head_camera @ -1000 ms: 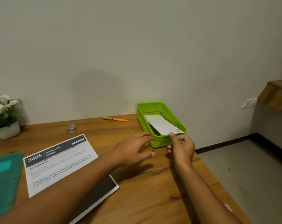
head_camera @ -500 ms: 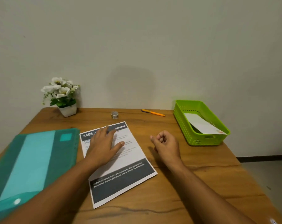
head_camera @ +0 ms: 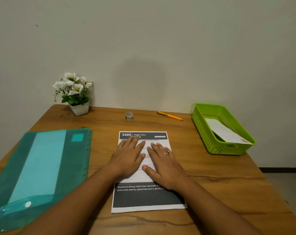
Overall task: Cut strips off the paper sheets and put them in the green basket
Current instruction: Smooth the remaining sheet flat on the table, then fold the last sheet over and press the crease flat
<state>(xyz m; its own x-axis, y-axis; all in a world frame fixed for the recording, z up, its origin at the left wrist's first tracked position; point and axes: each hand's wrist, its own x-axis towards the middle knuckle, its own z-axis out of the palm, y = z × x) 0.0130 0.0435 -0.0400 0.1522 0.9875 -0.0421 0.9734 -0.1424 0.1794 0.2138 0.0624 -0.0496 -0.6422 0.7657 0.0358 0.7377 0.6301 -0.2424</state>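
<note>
1. Paper sheet, flat, rectangular and printed with dark bands, lies on the wooden table under both palms.
2. Left hand and right hand rest flat and spread, grasping nothing, and hide the middle text.
3. Right of the right hand, the perforated plastic green basket holds a white strip.

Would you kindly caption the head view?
Both hands, left and right, flat on printed sheet; green basket alongside.
</note>
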